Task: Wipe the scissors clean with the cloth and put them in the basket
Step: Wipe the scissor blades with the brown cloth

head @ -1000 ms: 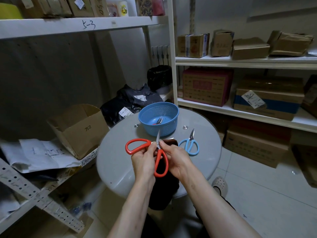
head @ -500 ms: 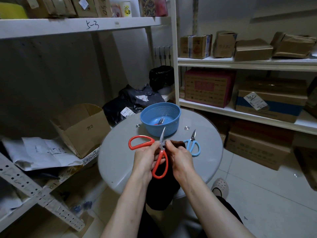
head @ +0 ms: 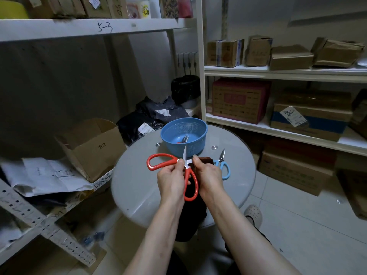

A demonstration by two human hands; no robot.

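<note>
Got the red-handled scissors (head: 174, 160) up above the near half of the round glass table (head: 135, 175), spread wide open. One loop out to the left, the other hanging down toward the body, one blade poking straight up.

Pinching them right by the pivot with the left hand (head: 170, 181), fingers curled in tight. Gripping the dark brown cloth (head: 206, 160) with the right hand (head: 208, 175), fingers folded round it, fingertips pressed up against the second blade where that one points off to the right. Rest of the cloth hanging down dark between the forearms. Can't make out the cloth's exact cover over that blade.

Blue perforated basket (head: 195, 148) sitting at the far side of the table, just past the upright blade tip, already with another pair of scissors (head: 185, 138) inside.

Also got small blue-handled scissors (head: 225, 169) lying flat on the glass just right of the right hand, tips pointing away.

Open cardboard box (head: 93, 147) off to the left on a low shelf, more boxes along the shelves on the right.
</note>
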